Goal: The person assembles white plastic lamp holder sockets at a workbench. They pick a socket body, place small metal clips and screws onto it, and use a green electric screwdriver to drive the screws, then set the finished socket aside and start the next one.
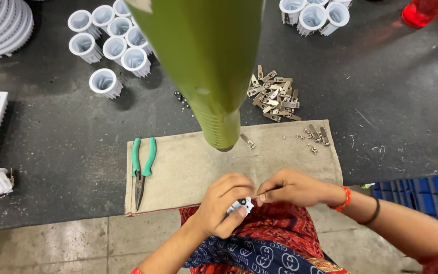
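A tall green ribbed cylinder (211, 66) rises off the top edge, hiding part of the beige cloth (188, 167). The left hand (224, 205) clenches a small white part (241, 205), mostly covered by fingers, at the cloth's near edge. The right hand (292, 186) pinches a thin piece (263, 194) against it; its kind is indiscernible.

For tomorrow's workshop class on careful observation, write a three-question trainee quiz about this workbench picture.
1. True or false: the pliers lie on the cloth.
2. What does the left hand hold? A) small white part B) red bottle C) pliers
3. Fill in: the pile of metal clips lies ____ the cloth's far edge.

Key: 1 true; 2 A; 3 beyond.
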